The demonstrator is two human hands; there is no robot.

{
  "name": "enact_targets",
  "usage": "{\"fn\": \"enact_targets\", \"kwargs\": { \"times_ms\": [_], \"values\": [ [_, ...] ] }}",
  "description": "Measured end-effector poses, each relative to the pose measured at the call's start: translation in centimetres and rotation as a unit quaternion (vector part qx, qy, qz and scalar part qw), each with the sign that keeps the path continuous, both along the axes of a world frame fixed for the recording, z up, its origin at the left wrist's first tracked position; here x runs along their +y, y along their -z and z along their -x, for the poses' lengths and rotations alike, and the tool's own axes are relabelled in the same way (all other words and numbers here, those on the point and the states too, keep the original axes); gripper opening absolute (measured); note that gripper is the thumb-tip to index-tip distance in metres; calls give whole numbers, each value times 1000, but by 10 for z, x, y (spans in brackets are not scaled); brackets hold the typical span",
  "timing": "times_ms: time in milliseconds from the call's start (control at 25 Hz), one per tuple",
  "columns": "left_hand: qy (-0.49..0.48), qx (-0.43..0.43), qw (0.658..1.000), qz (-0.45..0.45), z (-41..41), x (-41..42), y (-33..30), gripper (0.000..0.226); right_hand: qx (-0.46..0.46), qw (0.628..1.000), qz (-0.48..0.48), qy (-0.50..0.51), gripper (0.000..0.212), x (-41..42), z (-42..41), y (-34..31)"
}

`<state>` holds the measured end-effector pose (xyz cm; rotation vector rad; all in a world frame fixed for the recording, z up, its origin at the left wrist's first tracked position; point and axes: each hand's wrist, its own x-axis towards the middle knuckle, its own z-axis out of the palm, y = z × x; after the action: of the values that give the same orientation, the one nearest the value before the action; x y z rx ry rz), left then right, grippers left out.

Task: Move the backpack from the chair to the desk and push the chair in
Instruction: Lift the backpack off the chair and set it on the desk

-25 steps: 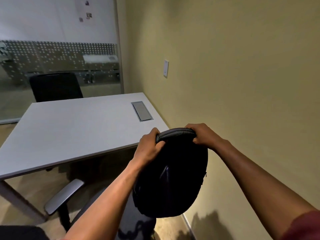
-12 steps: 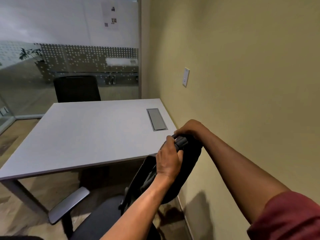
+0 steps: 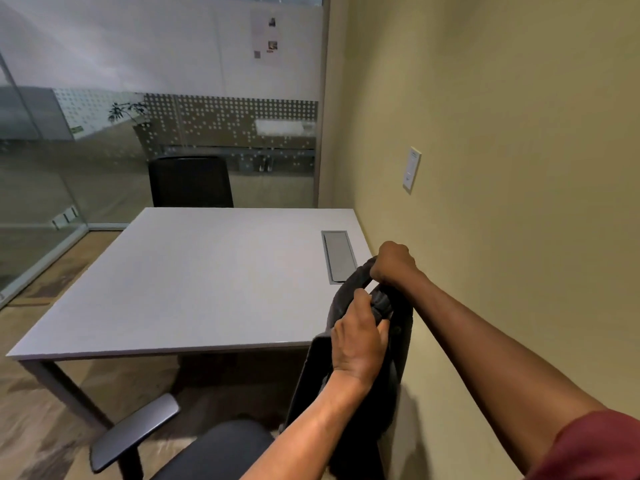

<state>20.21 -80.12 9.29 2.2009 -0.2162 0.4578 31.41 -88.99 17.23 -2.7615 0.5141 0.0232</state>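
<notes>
Chair (image 3: 221, 448) nearest, bottom centre: seat and one grey armrest (image 3: 135, 433) in view, backrest and base cut off by frame edge. Pulled out from tabletop (image 3: 194, 282), not yet pushed in.

Backpack (image 3: 349, 403) off the seat, held in air just right of chair, between seat and wall (image 3: 502, 168). Long axis approx. vertical; bulk hangs below tabletop level, top end raised level w/ or slightly above near right corner of tabletop.

Left hand (image 3: 356, 344): grip closed on upper part of backpack, fingers curled over fabric. Right hand (image 3: 393, 263): grip closed in a fist on top loop/strap, higher and farther fwd, over tabletop corner. Both arms extended; right hand nearer the target surface.

Key relation: free tabletop area lies fwd and left of both grips; bag body hangs below and behind them. Judgement: bottom of bag must clear the near edge before a set-down, so lift then swing fwd-left. Risk: bottom catches edge or armrest.

Cable hatch (image 3: 338, 256) recessed in tabletop, just left of right hand. Second chair (image 3: 190, 181) at far side. Wall plate (image 3: 412, 169) on wall. Glass partition (image 3: 69, 150) beyond.

Not determinable: bag bottom (behind left forearm), strap layout, zip state, exact handle held by right hand.
</notes>
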Motion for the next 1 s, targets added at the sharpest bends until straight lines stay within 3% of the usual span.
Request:
{"fn": "enact_targets", "kwargs": {
  "times_ms": [200, 400, 640, 880, 960, 1000],
  "values": [
    [-32, -76, 996, -21, -74, -32, -37, 37, -24, 998, 10, -63, 24, -25, -76, -46],
    [-37, -116, 992, -36, -158, -58, -69, 39, -72, 990, 7, -124, 9, -51, -145, -92],
    [-23, -60, 996, -55, -241, -75, -53, 40, -102, 981, 1, -165, 39, -69, -220, -80],
    [-7, -24, 998, -58, -299, -86, -18, 44, -113, 975, 4, -189, 32, -84, -286, -44],
    [10, -18, 999, -44, -311, -92, -9, 48, -112, 976, 9, -187, 14, -93, -303, -41],
    [25, -6, 999, -40, -317, -95, -4, 54, -107, 977, 15, -184, 15, -100, -312, -39]
  ]
}}
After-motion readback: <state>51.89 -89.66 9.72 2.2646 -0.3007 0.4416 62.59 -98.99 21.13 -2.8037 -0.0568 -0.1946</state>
